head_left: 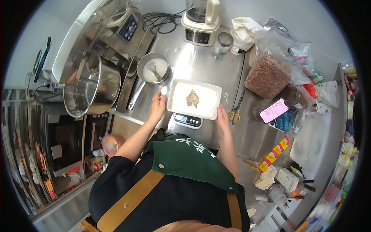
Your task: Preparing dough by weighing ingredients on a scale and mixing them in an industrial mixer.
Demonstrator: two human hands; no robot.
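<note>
A white rectangular tray [181,106] of pale powder with a brown heap in the middle is over a small digital scale [187,120]. My right hand [222,118] grips the tray's right end. My left hand [157,103] is closed beside the tray's left end, at a small white object [164,90] that I cannot make out. Behind that hand, a long-handled steel pan [145,60] holds white liquid and a whisk [154,70].
Yellow-handled scissors [234,116] lie right of the tray, near a phone [273,111] and a large bag of brown bits [266,75]. A blender [199,31] stands at the back, a large steel bowl [81,104] left. A yellow packet strip [274,154] lies front right.
</note>
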